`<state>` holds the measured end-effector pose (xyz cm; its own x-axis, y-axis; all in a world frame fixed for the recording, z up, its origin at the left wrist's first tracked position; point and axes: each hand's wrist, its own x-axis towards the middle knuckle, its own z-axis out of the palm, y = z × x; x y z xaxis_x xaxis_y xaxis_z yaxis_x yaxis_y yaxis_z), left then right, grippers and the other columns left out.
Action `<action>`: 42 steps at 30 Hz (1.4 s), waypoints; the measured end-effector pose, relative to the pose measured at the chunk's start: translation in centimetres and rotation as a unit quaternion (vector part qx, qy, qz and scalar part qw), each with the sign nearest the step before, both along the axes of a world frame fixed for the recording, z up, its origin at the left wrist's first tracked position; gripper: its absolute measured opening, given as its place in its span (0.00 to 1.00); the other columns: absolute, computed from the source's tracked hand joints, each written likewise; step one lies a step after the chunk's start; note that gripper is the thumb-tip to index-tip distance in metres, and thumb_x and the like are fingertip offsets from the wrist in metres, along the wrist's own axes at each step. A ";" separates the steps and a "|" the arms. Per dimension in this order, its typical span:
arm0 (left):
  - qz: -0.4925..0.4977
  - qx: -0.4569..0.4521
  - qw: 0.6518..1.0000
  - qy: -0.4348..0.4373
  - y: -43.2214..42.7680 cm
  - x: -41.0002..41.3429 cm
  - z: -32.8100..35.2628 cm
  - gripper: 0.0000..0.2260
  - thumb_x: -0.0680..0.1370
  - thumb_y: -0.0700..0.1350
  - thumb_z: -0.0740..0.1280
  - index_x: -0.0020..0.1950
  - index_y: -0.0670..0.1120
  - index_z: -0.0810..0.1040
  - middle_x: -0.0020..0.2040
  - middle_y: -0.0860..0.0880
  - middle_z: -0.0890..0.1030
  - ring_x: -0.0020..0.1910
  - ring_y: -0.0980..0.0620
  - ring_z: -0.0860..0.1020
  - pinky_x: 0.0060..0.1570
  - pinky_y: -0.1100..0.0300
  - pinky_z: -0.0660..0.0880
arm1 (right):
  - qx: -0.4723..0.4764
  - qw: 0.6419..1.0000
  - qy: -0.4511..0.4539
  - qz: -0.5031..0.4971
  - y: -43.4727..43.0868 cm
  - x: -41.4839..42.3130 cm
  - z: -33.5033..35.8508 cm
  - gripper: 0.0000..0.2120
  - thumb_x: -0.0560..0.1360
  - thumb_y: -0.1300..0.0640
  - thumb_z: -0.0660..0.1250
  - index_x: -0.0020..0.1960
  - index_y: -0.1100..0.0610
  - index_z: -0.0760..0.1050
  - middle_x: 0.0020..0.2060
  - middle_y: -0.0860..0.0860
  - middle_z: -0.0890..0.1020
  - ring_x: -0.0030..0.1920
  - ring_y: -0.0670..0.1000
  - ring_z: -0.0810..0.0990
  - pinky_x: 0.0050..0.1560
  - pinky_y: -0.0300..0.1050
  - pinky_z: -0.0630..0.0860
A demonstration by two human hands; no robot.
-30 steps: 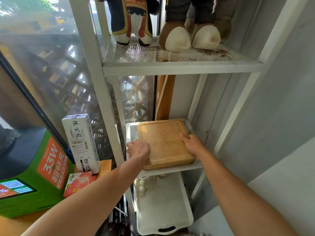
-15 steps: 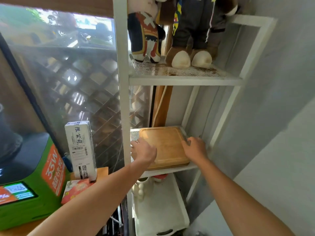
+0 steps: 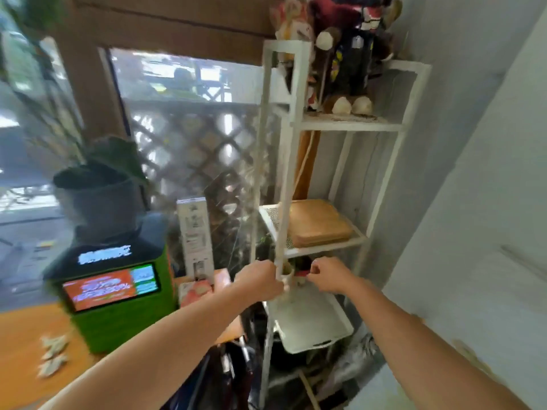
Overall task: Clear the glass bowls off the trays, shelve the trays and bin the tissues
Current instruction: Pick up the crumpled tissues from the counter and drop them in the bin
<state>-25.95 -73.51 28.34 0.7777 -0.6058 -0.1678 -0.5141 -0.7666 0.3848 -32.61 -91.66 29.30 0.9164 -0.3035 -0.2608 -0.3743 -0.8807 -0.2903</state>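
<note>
Both hands empty: left hand (image 3: 260, 279) loosely curled beside the rack's front post, right hand (image 3: 328, 275) half-open, fingers bent, just below the shelf edge. Wooden trays (image 3: 318, 223) lie stacked flat on the middle mesh shelf of the white rack (image 3: 337, 125), clear of both hands. Forearms extended, near level. Judgement: shelving step done. Crumpled tissues (image 3: 53, 355) lie on the orange table (image 3: 17, 371), far left; binning them calls for turning that way and reaching.
</note>
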 end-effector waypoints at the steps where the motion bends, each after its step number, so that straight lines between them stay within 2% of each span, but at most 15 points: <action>1: 0.011 0.023 1.000 -0.011 3.1 -0.6 -0.8 0.11 0.74 0.50 0.64 0.47 0.43 0.78 0.44 0.46 0.80 0.42 0.44 0.79 0.36 0.57 0.72 | -0.001 1.000 0.003 0.019 2.9 -0.6 -0.7 0.14 0.77 0.49 0.64 0.34 0.51 0.70 0.42 0.56 0.82 0.46 0.57 0.80 0.40 0.46 0.70; 3: 0.049 0.042 0.998 -0.019 9.7 -1.9 -2.6 0.11 0.74 0.48 0.63 0.52 0.44 0.76 0.54 0.42 0.81 0.51 0.41 0.80 0.41 0.54 0.74 | -0.002 0.998 0.012 0.057 9.0 -1.1 -2.3 0.15 0.77 0.50 0.64 0.32 0.51 0.69 0.41 0.56 0.82 0.45 0.56 0.79 0.41 0.46 0.70; 5: 0.101 0.058 0.993 -0.018 16.3 -3.2 -4.2 0.18 0.73 0.48 0.63 0.61 0.45 0.77 0.58 0.42 0.81 0.55 0.40 0.81 0.45 0.53 0.75 | 0.006 0.995 0.025 0.093 15.3 -1.1 -3.8 0.12 0.76 0.52 0.65 0.35 0.52 0.71 0.43 0.56 0.81 0.46 0.55 0.78 0.42 0.45 0.70; 8: 0.171 0.088 0.981 -0.010 26.9 -5.3 -5.4 0.17 0.72 0.51 0.62 0.57 0.46 0.79 0.57 0.43 0.82 0.56 0.40 0.80 0.47 0.53 0.75 | 0.047 0.986 0.039 0.153 24.8 -0.5 -5.8 0.07 0.74 0.51 0.65 0.46 0.55 0.72 0.48 0.57 0.82 0.48 0.57 0.81 0.48 0.49 0.77; 10: 0.217 0.087 0.972 -0.002 33.7 -6.0 -5.7 0.15 0.72 0.52 0.61 0.53 0.46 0.79 0.57 0.42 0.81 0.56 0.40 0.79 0.48 0.52 0.75 | 0.051 0.979 0.036 0.194 30.7 0.2 -6.7 0.08 0.74 0.49 0.64 0.46 0.53 0.74 0.47 0.55 0.81 0.50 0.58 0.81 0.52 0.52 0.79; 14: 0.298 0.074 0.952 0.007 45.0 -7.8 -6.1 0.06 0.73 0.52 0.63 0.45 0.51 0.75 0.56 0.43 0.82 0.55 0.41 0.79 0.44 0.54 0.72 | 0.041 0.960 0.006 0.277 40.7 0.7 -7.5 0.09 0.75 0.45 0.61 0.46 0.51 0.73 0.45 0.51 0.79 0.44 0.55 0.78 0.46 0.50 0.77; 17: 0.343 0.062 0.937 0.015 50.2 -9.0 -7.0 0.06 0.75 0.53 0.63 0.43 0.52 0.72 0.54 0.45 0.82 0.52 0.43 0.78 0.43 0.55 0.70 | 0.033 0.949 0.011 0.313 45.5 1.1 -8.6 0.10 0.75 0.45 0.61 0.47 0.51 0.74 0.45 0.51 0.80 0.44 0.56 0.79 0.46 0.53 0.79; 20: 0.374 0.054 0.926 0.023 53.6 -9.0 -7.7 0.06 0.74 0.53 0.62 0.43 0.51 0.72 0.50 0.46 0.82 0.45 0.46 0.76 0.40 0.55 0.70 | 0.040 0.944 0.021 0.327 48.9 2.3 -9.5 0.09 0.75 0.45 0.61 0.47 0.50 0.74 0.45 0.50 0.79 0.44 0.55 0.79 0.46 0.53 0.79; 23: 0.382 0.042 0.923 0.020 55.8 -7.2 -8.3 0.07 0.74 0.53 0.62 0.44 0.51 0.72 0.49 0.46 0.81 0.48 0.44 0.78 0.42 0.54 0.72 | 0.039 0.942 0.026 0.333 51.5 4.2 -10.5 0.10 0.75 0.45 0.60 0.47 0.50 0.73 0.47 0.51 0.78 0.46 0.55 0.79 0.45 0.51 0.77; 25: 0.381 0.034 0.924 0.025 56.8 -5.3 -8.8 0.06 0.74 0.54 0.62 0.44 0.52 0.72 0.48 0.47 0.80 0.46 0.45 0.77 0.42 0.54 0.72 | 0.039 0.941 0.032 0.333 53.0 6.0 -11.3 0.12 0.75 0.45 0.60 0.51 0.52 0.74 0.51 0.53 0.80 0.49 0.57 0.79 0.45 0.51 0.76; 29: 0.352 0.044 0.934 0.043 58.1 -0.1 -10.6 0.06 0.75 0.54 0.62 0.45 0.52 0.71 0.46 0.49 0.76 0.45 0.46 0.74 0.43 0.53 0.72 | 0.061 0.946 0.042 0.317 55.7 10.6 -13.7 0.12 0.76 0.47 0.61 0.53 0.53 0.74 0.55 0.54 0.80 0.54 0.59 0.79 0.46 0.50 0.74; 33: 0.309 0.086 0.944 0.073 58.8 5.9 -12.1 0.09 0.75 0.54 0.62 0.49 0.50 0.73 0.51 0.47 0.78 0.48 0.44 0.76 0.46 0.52 0.74 | 0.070 0.955 0.058 0.283 57.7 15.3 -15.9 0.16 0.77 0.46 0.60 0.60 0.55 0.74 0.57 0.55 0.79 0.54 0.59 0.80 0.46 0.50 0.74; 36: 0.275 0.090 0.954 0.076 59.4 10.9 -13.4 0.09 0.74 0.52 0.63 0.48 0.49 0.74 0.50 0.47 0.78 0.46 0.44 0.76 0.46 0.51 0.75 | 0.097 0.967 0.049 0.232 58.4 18.5 -17.0 0.19 0.77 0.48 0.60 0.65 0.54 0.73 0.58 0.54 0.79 0.53 0.59 0.80 0.45 0.49 0.74; 39: 0.252 0.102 0.959 0.085 59.6 13.8 -14.7 0.09 0.75 0.53 0.63 0.48 0.49 0.73 0.51 0.46 0.78 0.46 0.45 0.74 0.43 0.53 0.71 | 0.103 0.971 0.071 0.204 58.0 19.7 -18.0 0.17 0.78 0.47 0.61 0.63 0.53 0.71 0.58 0.54 0.77 0.56 0.59 0.79 0.50 0.51 0.76; 42: 0.205 0.106 0.967 0.107 59.5 16.8 -16.4 0.11 0.76 0.54 0.63 0.52 0.48 0.74 0.51 0.47 0.78 0.48 0.45 0.75 0.46 0.53 0.74 | 0.118 0.976 0.098 0.152 57.7 20.9 -19.6 0.15 0.78 0.46 0.61 0.60 0.53 0.72 0.57 0.55 0.76 0.56 0.59 0.78 0.47 0.49 0.72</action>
